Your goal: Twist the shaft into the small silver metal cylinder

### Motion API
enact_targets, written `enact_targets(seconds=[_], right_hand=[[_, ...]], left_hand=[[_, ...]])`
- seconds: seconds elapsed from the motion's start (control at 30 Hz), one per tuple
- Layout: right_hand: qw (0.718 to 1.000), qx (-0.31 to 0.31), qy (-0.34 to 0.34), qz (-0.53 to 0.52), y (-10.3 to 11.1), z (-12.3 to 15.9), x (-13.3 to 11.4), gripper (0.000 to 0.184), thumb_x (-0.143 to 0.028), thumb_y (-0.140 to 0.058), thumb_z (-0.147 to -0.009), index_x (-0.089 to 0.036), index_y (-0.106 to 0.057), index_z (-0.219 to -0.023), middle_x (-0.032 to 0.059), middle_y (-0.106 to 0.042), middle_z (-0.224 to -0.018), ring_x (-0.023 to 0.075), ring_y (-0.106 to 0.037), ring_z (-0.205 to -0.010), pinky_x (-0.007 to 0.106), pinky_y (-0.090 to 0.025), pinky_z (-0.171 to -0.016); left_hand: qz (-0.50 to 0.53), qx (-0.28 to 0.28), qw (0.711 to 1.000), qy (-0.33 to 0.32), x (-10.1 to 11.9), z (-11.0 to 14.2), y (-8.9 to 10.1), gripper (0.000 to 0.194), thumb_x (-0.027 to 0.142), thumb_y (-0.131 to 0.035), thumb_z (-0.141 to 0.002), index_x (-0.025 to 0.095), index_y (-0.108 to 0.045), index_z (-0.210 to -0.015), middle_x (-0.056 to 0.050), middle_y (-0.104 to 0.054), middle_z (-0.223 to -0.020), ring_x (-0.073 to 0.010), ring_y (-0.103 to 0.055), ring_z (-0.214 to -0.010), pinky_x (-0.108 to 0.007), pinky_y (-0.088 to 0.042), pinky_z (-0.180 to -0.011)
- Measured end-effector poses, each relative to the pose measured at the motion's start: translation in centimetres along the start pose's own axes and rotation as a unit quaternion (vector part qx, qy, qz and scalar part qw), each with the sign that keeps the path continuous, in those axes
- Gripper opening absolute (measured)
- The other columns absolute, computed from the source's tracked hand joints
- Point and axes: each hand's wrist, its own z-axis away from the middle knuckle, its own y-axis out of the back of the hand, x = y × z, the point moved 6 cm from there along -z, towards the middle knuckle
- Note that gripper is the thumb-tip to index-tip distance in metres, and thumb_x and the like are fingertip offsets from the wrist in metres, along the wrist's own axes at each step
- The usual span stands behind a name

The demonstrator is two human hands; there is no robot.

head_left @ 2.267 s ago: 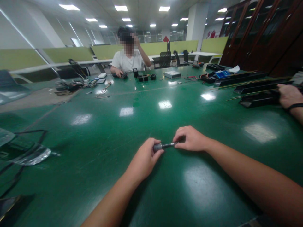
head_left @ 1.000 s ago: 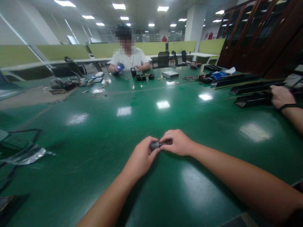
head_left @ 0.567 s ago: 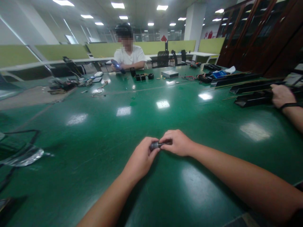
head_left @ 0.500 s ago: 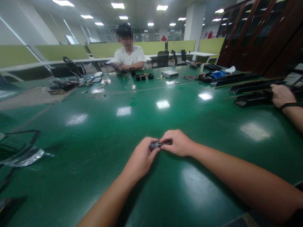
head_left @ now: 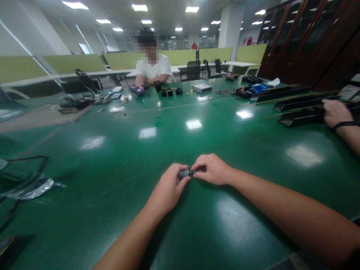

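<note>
In the middle of the green table, my left hand (head_left: 169, 189) is closed round a short dark grey cylinder (head_left: 184, 173). A thin dark shaft (head_left: 191, 173) comes out of its right end. My right hand (head_left: 212, 169) pinches that shaft between thumb and fingertips, close beside the cylinder. The two hands are almost touching. My fingers cover much of the shaft and the cylinder's left end, so I cannot tell exactly what kind of tool it is.
Black channel-shaped profiles (head_left: 300, 117) lie at the right, another person's hand (head_left: 336, 112) on them. Across the green table (head_left: 118, 157) sits a co-worker (head_left: 153, 71) near black parts (head_left: 168, 92) and a silver box (head_left: 201, 88). Clear plastic wrap (head_left: 32, 186) lies left.
My right hand has slid left from the shaft's far end to beside the cylinder. My left hand keeps its grip. The co-worker's raised arm has come down to the table.
</note>
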Motion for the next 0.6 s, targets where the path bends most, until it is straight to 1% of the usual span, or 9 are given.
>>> enact_targets(seconds=[0.3, 0.6], right_hand=[[1.000, -0.007, -0.006, 0.004, 0.27, 0.14, -0.04, 0.014, -0.017, -0.070, -0.078, -0.018, -0.075, -0.091, 0.0044, -0.073, -0.086, 0.0165, -0.064, -0.082, 0.027, -0.046, -0.075], [0.999, 0.001, -0.034, 0.002, 0.58, 0.53, 0.13, 0.014, -0.017, -0.071, -0.077, -0.018, -0.075, -0.090, 0.0038, -0.072, -0.084, 0.0160, -0.064, -0.079, 0.027, -0.046, -0.074]], left_hand=[[-0.004, -0.004, 1.000, 0.003, -0.35, 0.03, -0.03, 0.023, 0.024, -0.059, -0.089, 0.019, -0.060, -0.111, -0.005, -0.063, -0.097, -0.0204, -0.059, -0.085, -0.032, -0.048, -0.076], [-0.005, -0.005, 1.000, 0.000, -0.43, 0.05, 0.05, 0.022, 0.025, -0.059, -0.089, 0.019, -0.060, -0.110, -0.004, -0.062, -0.095, -0.0203, -0.059, -0.083, -0.032, -0.047, -0.076]])
